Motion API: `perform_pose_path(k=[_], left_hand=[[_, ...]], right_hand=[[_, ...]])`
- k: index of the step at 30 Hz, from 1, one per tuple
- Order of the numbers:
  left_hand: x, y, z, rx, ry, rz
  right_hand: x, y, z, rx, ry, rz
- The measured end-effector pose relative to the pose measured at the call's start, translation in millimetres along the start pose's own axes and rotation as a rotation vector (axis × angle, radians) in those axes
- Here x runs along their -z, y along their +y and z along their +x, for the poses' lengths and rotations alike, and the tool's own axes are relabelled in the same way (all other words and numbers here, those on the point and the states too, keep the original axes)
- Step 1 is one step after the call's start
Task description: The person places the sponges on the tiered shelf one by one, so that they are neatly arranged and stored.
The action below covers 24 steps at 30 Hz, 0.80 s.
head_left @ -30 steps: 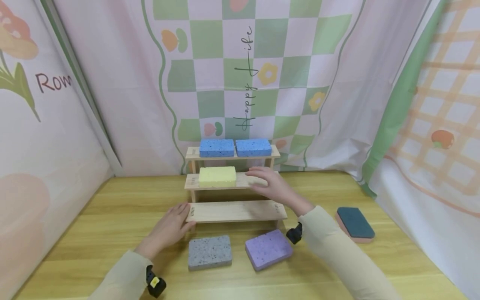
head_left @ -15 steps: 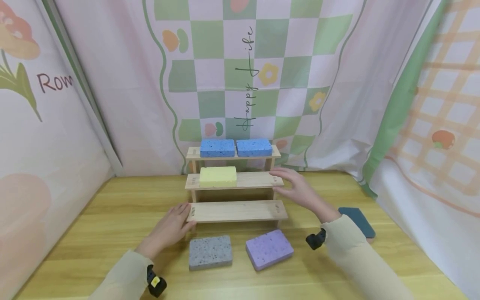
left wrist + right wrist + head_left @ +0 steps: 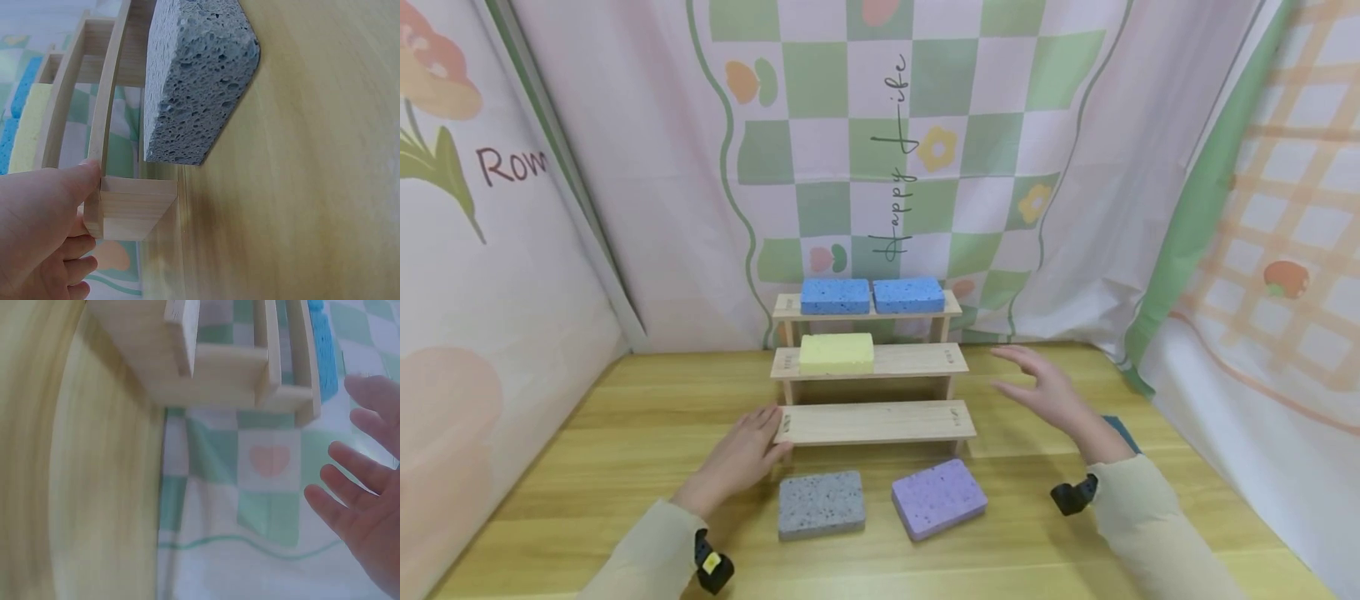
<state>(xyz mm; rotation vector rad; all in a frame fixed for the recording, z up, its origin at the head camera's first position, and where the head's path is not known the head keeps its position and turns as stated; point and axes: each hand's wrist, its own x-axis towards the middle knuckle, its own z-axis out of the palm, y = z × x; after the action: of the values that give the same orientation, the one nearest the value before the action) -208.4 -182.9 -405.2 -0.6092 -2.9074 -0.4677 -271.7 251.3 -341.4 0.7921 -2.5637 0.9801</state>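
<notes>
A three-tier wooden shelf (image 3: 876, 423) stands on the table. My left hand (image 3: 730, 462) holds the left end of its lowest tier; in the left wrist view the thumb (image 3: 86, 178) lies on the board's edge and the other fingers curl at its end. A yellow sponge (image 3: 837, 354) sits on the left half of the middle tier, and two blue sponges, one left (image 3: 835, 297) and one right (image 3: 908, 296), lie side by side on the top tier. To the right of the shelf, my right hand (image 3: 1048, 392) is in the air with fingers spread, holding nothing.
In front of the shelf, a grey sponge (image 3: 822, 506) and a purple sponge (image 3: 938, 500) lie on the wooden table (image 3: 587, 467). A dark green pad (image 3: 1123, 432) shows partly behind the right forearm. Printed curtains (image 3: 970, 208) enclose the back and sides.
My right hand has moved right, from beside the yellow sponge over the middle tier to outside the shelf, its forearm now covering most of the green pad. The left hand has stayed put.
</notes>
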Motion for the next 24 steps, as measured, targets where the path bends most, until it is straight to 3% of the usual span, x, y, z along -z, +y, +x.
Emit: perform_pose_path(k=[15,24], left_hand=[[-0.9,1.3,0.3,0.002,-0.004,-0.006],[0.1,1.9,-0.2,0.001,-0.004,-0.011]], right_hand=[[22.1,37.5,-42.4,-0.067,0.017,-0.108],[34.4,54.6,-58.2,-0.123,-0.019,-0.145]])
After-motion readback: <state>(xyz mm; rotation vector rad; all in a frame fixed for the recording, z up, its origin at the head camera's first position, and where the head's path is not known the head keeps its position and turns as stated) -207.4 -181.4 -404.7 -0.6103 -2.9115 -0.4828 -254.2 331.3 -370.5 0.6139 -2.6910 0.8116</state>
